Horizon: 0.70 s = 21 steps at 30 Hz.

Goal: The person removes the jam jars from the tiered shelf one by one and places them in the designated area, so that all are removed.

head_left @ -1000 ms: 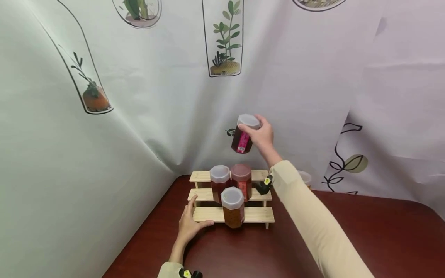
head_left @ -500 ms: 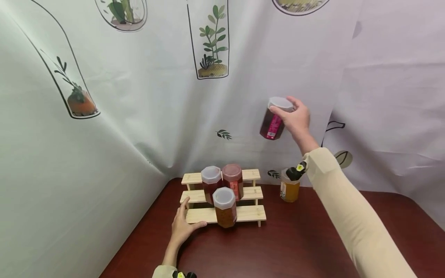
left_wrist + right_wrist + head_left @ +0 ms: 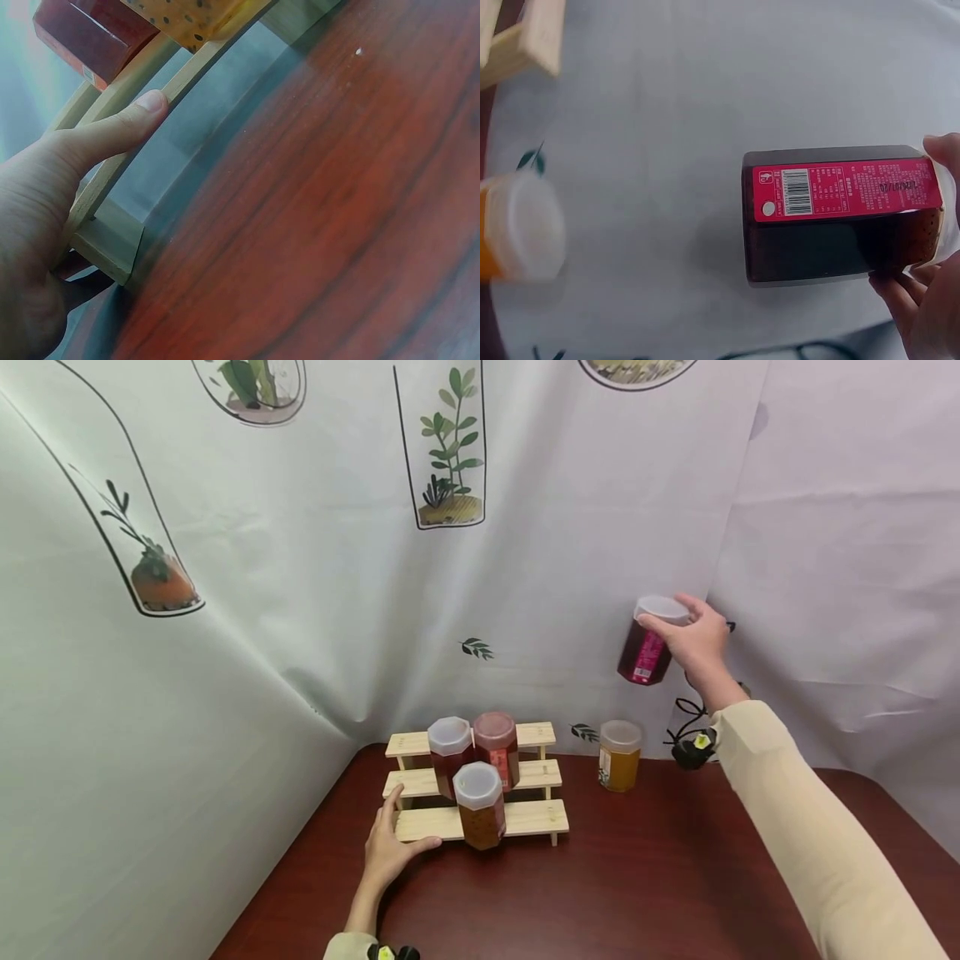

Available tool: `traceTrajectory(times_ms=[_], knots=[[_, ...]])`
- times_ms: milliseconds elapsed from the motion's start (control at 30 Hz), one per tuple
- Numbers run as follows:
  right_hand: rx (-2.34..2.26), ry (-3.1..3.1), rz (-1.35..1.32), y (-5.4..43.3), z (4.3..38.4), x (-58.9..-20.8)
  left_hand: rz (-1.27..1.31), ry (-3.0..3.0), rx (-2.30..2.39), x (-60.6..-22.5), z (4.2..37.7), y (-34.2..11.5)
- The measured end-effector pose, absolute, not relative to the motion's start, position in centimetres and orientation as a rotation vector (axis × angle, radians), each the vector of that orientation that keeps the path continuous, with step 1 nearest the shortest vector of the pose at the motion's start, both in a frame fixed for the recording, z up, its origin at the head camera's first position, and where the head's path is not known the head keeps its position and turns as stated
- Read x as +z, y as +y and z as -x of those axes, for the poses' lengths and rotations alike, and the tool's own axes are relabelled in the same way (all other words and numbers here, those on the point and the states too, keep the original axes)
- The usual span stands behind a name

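My right hand holds a dark jar by its whitish lid, up in the air in front of the backdrop. The jar is faceted, and its pink label with a barcode faces the right wrist camera. At the left end of a three-step wooden rack, my left hand grips the lowest step, thumb along its front edge and fingers around the end. On the rack stand a dark red jar, a red jar with a pinkish lid and, lowest, an amber jar.
A yellow-orange jar with a pale lid stands on the dark red-brown table, right of the rack. Behind the table hangs a white cloth backdrop with printed plants. More cloth closes off the left side.
My right hand has carried the dark jar to the right, away from above the rack, rising and then coming lower. The left hand keeps its grip on the rack. The head view has shifted slightly.
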State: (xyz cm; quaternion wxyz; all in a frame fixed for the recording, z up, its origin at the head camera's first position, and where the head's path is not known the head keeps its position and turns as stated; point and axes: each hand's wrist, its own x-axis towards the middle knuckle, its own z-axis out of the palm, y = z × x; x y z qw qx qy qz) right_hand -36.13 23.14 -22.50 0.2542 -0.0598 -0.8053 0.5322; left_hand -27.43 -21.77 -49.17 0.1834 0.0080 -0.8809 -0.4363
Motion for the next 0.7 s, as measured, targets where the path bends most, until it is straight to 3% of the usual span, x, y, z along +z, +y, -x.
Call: traceTrajectory(times_ms=[700], knots=[[1.359, -2.353, 0.385, 27.7, 36.0, -32.4, -0.036, -2.474, -1.228, -49.3, 27.4, -21.7]])
